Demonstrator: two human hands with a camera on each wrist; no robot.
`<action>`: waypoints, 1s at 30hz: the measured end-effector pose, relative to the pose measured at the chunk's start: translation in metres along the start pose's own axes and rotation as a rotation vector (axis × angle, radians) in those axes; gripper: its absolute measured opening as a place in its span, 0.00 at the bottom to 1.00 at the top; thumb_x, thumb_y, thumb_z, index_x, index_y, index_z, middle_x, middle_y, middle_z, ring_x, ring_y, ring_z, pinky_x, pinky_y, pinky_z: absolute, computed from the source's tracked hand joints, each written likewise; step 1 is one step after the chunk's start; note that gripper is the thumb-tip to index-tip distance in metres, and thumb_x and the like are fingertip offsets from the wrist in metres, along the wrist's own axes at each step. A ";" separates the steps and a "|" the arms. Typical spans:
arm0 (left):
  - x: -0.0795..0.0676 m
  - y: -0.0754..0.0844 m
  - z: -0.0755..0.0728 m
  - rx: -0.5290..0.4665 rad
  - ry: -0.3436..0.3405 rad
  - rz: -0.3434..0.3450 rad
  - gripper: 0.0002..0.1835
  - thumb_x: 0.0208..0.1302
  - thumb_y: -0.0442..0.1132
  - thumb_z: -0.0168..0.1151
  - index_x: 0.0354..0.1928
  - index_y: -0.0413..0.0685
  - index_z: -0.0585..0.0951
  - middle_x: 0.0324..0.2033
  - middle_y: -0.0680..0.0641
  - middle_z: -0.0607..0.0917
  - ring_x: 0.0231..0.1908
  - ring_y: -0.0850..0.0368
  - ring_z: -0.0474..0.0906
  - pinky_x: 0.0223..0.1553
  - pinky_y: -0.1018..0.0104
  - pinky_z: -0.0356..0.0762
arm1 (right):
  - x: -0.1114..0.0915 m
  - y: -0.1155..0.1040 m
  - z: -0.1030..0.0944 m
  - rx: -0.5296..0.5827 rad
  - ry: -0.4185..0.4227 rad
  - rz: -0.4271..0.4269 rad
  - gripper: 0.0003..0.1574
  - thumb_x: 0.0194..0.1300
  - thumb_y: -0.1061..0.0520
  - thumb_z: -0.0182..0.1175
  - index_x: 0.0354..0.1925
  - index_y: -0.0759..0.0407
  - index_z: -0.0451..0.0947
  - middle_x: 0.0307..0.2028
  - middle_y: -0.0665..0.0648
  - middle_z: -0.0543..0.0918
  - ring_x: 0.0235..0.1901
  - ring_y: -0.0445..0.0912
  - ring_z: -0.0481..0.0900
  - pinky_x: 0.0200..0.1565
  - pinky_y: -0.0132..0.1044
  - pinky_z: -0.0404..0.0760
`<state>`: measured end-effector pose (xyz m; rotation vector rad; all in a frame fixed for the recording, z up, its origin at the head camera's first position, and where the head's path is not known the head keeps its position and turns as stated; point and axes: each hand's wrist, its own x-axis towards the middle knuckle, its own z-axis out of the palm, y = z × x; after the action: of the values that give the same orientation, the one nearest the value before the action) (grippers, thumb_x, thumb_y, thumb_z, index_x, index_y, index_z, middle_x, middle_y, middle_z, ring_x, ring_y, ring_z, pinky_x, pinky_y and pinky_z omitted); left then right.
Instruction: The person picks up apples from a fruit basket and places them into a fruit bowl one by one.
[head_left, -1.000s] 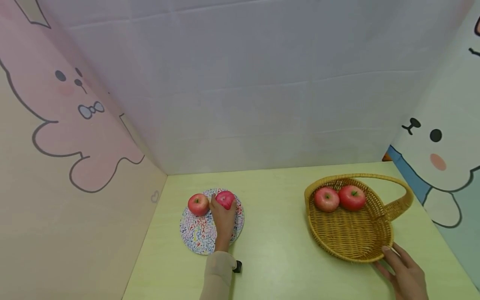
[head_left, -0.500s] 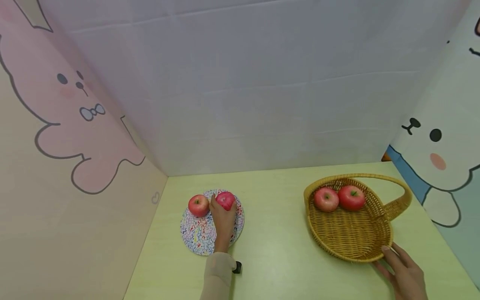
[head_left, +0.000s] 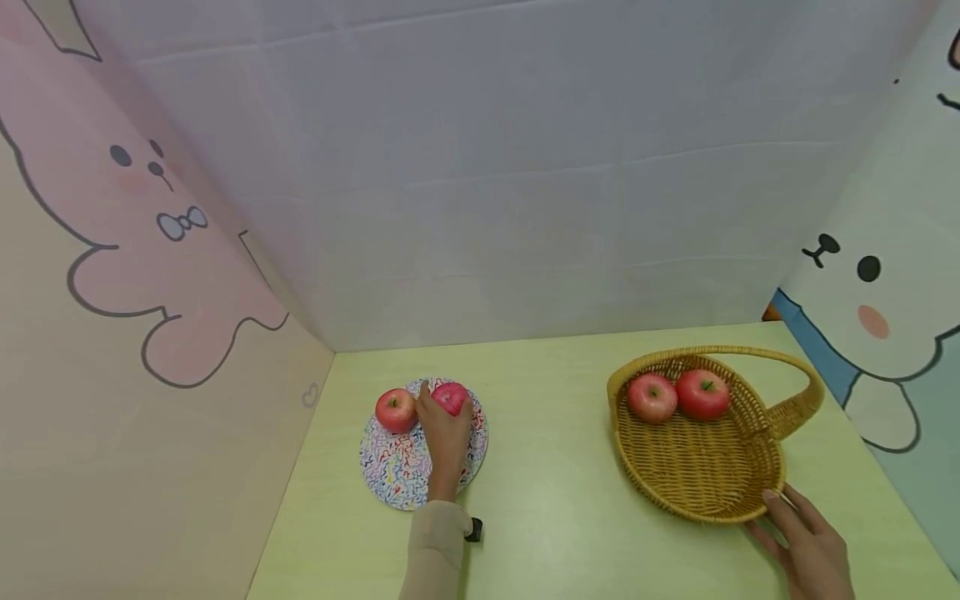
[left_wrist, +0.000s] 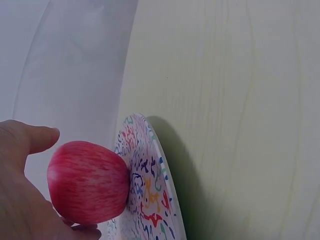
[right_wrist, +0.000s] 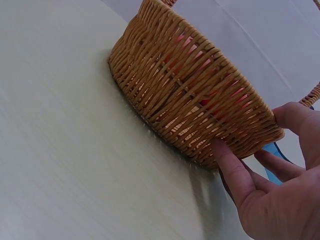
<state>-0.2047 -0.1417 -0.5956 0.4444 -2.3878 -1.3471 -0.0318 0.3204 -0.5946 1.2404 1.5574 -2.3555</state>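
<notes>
My left hand point(head_left: 447, 429) holds a deep pink apple point(head_left: 450, 398) on a round plate point(head_left: 397, 483) with a multicoloured squiggle pattern. In the left wrist view the apple point(left_wrist: 89, 182) lies against the plate point(left_wrist: 150, 180), with the thumb close above it and fingertips curled below. Just left of that hand sits a paler red apple point(head_left: 396, 410). At the right, my right hand point(head_left: 813, 542) grips the near edge of a wicker basket point(head_left: 697, 479). Seen from the right wrist, the thumb is on the basket's rim and the fingers point(right_wrist: 232, 167) press its woven side from below.
Two red apples, one lighter point(head_left: 652, 397) and one darker point(head_left: 703, 394), lie at the back of the basket, under its arched handle point(head_left: 738, 354). A pale yellow table point(head_left: 547, 467) extends between plate and basket. Cloth walls point(head_left: 480, 208) enclose the back and both sides.
</notes>
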 end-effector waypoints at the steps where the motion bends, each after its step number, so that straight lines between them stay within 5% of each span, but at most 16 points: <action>1: 0.001 0.000 -0.001 0.002 0.003 0.002 0.50 0.61 0.43 0.74 0.79 0.40 0.56 0.72 0.32 0.64 0.73 0.32 0.63 0.72 0.32 0.66 | 0.000 0.000 0.001 0.002 -0.003 0.000 0.57 0.67 0.44 0.70 0.82 0.45 0.50 0.34 0.24 0.80 0.34 0.25 0.83 0.42 0.34 0.90; 15: 0.000 0.023 -0.016 0.002 0.065 0.049 0.49 0.61 0.41 0.75 0.79 0.42 0.57 0.72 0.33 0.65 0.74 0.33 0.63 0.74 0.34 0.65 | 0.000 -0.002 0.001 0.001 0.010 0.028 0.56 0.66 0.43 0.70 0.82 0.42 0.51 0.32 0.24 0.80 0.33 0.25 0.82 0.43 0.34 0.90; 25: -0.015 0.038 -0.016 -0.090 0.042 0.069 0.47 0.62 0.41 0.75 0.78 0.44 0.60 0.71 0.33 0.67 0.73 0.34 0.64 0.73 0.34 0.67 | -0.004 -0.002 0.001 0.025 -0.005 0.031 0.55 0.68 0.45 0.69 0.82 0.43 0.49 0.33 0.25 0.80 0.35 0.25 0.82 0.43 0.33 0.90; 30: -0.024 0.047 -0.016 -0.092 0.014 0.067 0.47 0.61 0.41 0.75 0.78 0.43 0.60 0.69 0.33 0.69 0.70 0.34 0.68 0.67 0.35 0.75 | -0.004 -0.002 -0.001 0.022 -0.039 0.008 0.54 0.70 0.46 0.67 0.82 0.44 0.47 0.35 0.24 0.80 0.35 0.24 0.82 0.43 0.33 0.90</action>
<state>-0.1801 -0.1200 -0.5508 0.3442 -2.2977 -1.4118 -0.0294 0.3202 -0.5906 1.1943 1.5168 -2.3831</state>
